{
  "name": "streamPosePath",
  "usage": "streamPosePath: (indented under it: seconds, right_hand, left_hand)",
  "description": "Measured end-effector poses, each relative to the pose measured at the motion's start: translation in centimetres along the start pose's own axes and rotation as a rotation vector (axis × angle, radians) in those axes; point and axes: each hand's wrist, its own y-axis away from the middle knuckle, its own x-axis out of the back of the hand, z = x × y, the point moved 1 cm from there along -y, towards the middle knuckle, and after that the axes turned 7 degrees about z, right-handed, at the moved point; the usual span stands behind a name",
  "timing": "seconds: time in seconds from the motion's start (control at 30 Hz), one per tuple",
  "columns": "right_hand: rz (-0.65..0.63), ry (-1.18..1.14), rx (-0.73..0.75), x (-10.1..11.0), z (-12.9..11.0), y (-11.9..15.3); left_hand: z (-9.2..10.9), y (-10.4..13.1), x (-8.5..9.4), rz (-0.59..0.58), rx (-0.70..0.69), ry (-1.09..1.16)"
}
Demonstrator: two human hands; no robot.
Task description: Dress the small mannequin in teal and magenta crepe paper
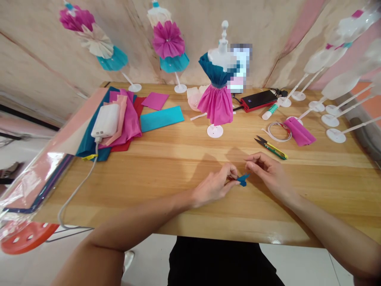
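My left hand (216, 182) pinches a small piece of dark teal crepe paper (243, 180) just above the table. The piece is gathered at the fingertips and fans out toward the right. Close by its right tip, my right hand (266, 172) has thumb and index finger drawn together; whether something thin is between them I cannot make out. Beyond my hands stands a white mini dress form (224, 51) wearing a teal pleated top (216, 69) and a pink gathered skirt (217, 104). Yellow-and-green thread snips (271, 148) lie beyond my right hand.
Folded crepe paper (129, 119) and a white power bank (105, 120) lie left. Two dressed forms (168, 41) stand behind. To the right are a glue stick (270, 111), coiled cord (278, 133), a pink roll (300, 131), a black-and-red power bank (258, 100) and several bare forms (336, 135).
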Motion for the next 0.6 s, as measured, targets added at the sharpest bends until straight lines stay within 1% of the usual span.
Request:
streamPosePath:
  seconds: [0.07, 0.13, 0.2, 0.23, 0.33, 0.4, 0.47, 0.5, 0.53, 0.6]
  right_hand:
    - [-0.085, 0.049, 0.039, -0.2, 0.4, 0.1]
    - [-0.116, 0.138, 0.104, -0.5, 0.6, 0.3]
    - [-0.074, 0.201, 0.154, -0.9, 0.5, 0.5]
    - [-0.057, 0.204, 0.156, -0.9, 0.4, 0.5]
    - [-0.009, 0.144, 0.081, -0.8, 0.0, 0.2]
    - [0.1, 0.126, 0.05, -0.4, -0.1, 0.0]
    - [0.208, 0.152, 0.075, -0.1, 0.0, -0.1]
    - [0.223, 0.17, 0.096, -0.1, 0.1, -0.1]
    - [0.207, 0.182, 0.116, -0.3, 0.3, 0.0]
    - [0.135, 0.197, 0.146, -0.8, 0.7, 0.3]
  left_hand:
    - [-0.1, 0.0, 0.0, 0.006, 0.01, -0.009]
    - [-0.1, -0.1, 0.0, 0.012, 0.022, -0.022]
    - [0.0, -0.1, 0.1, 0.018, 0.034, -0.03]
    - [0.1, -0.2, 0.1, 0.022, 0.038, -0.033]
    - [0.1, -0.3, 0.2, 0.057, 0.033, -0.032]
    - [-0.1, -0.4, 0.3, 0.117, 0.019, -0.017]
    - [-0.3, -0.6, 0.5, 0.193, 0.018, 0.015]
    - [-0.4, -0.8, 0.6, 0.231, 0.024, 0.037]
    - [-0.6, -0.9, 0.6, 0.265, 0.031, 0.062]
    - [-0.8, -1.1, 0.8, 0.31, 0.047, 0.105]
